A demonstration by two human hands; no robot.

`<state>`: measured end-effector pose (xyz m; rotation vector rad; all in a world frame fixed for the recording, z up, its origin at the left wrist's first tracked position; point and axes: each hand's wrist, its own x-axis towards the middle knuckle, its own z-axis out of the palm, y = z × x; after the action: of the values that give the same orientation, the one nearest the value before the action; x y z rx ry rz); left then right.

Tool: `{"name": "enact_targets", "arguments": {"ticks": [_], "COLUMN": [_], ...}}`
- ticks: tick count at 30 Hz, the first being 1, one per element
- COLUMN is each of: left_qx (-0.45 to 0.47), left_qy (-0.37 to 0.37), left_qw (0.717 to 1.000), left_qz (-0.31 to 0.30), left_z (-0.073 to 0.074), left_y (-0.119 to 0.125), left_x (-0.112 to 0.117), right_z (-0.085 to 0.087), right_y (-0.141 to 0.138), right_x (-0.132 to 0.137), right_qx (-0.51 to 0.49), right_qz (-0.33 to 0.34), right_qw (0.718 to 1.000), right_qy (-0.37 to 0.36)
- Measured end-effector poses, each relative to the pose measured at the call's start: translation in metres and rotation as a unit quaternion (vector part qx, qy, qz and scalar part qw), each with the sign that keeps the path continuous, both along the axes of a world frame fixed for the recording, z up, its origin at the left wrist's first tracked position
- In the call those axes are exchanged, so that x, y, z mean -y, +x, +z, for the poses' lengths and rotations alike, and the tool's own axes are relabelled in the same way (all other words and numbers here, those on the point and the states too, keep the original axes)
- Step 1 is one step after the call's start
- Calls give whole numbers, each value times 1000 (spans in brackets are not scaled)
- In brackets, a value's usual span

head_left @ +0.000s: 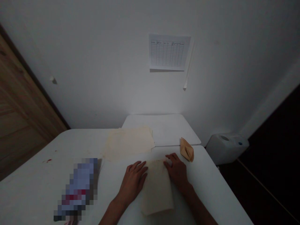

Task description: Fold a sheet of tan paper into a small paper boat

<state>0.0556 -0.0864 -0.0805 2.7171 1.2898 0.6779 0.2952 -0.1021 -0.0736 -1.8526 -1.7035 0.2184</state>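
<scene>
A beige rectangular sheet of paper (158, 189), perhaps folded, lies in front of me on the white table. My left hand (134, 178) rests along its left edge, fingers stretched out with the tips touching the paper. On the opposite side, my right hand (177, 171) has its fingers apart; the thumb touches the upper right edge of the paper. Neither hand grips anything. Just beyond my right hand sits a small folded tan paper shape (187, 150), like a paper boat.
A larger stained beige sheet (128, 143) lies farther back on the white table (112, 193). To the left is a blurred-out bluish item (81, 184). A white bin-like container (226, 150) stands right of the table. A printed chart (168, 52) hangs on the wall.
</scene>
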Motion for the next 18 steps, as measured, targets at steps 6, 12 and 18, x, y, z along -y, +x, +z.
{"name": "enact_targets", "arguments": {"ticks": [6, 12, 18], "left_qx": [3, -8, -6], "left_qy": [-7, -9, -18], "left_qw": [1000, 1000, 999], "left_qz": [-13, -20, -28], "left_z": [-1, -2, 1], "left_y": [-4, -7, -10], "left_x": [0, -1, -1], "right_z": [-4, 0, 11], "right_y": [8, 21, 34], "right_x": [-2, -5, -4], "right_qx": [-12, -3, 17], "right_qz": [117, 126, 181], "right_qw": [993, 991, 980], "right_qy": [-6, -44, -84]}}
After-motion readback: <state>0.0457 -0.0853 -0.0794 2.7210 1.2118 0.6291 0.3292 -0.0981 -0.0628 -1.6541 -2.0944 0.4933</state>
